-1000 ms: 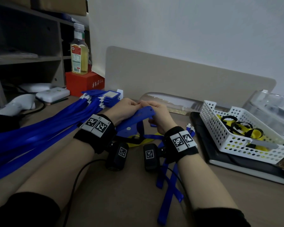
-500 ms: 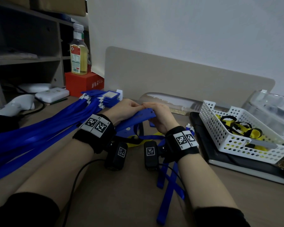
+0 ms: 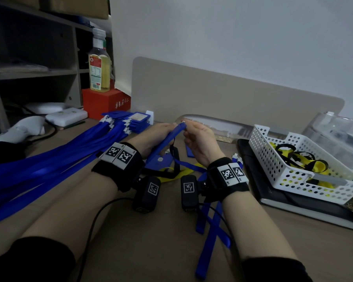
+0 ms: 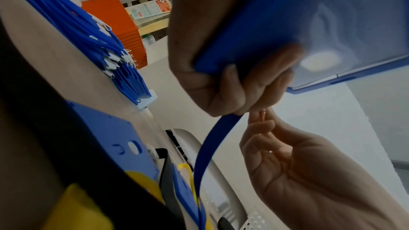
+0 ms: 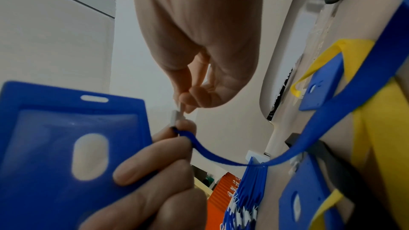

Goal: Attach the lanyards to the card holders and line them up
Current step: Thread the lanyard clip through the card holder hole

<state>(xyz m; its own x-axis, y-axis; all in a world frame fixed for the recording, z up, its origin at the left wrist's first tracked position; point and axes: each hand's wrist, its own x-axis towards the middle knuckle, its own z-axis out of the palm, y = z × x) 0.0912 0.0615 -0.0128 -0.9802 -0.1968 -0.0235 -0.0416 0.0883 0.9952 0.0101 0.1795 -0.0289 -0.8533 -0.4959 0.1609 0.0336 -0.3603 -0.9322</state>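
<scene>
Both forearms lie low over the desk (image 3: 151, 241), near its close edge. The left hand (image 3: 155, 135) curls round a blue card holder (image 5: 66, 146) and pins the blue lanyard (image 5: 232, 160) end against it. The right hand (image 3: 200, 143) pinches the small white clip (image 5: 177, 117) at that end, right beside the holder's top. Loose straps lie under the wrists. Further back, finished blue ones (image 3: 49, 159) fan out left. A white basket (image 3: 293, 180) sits right.
</scene>
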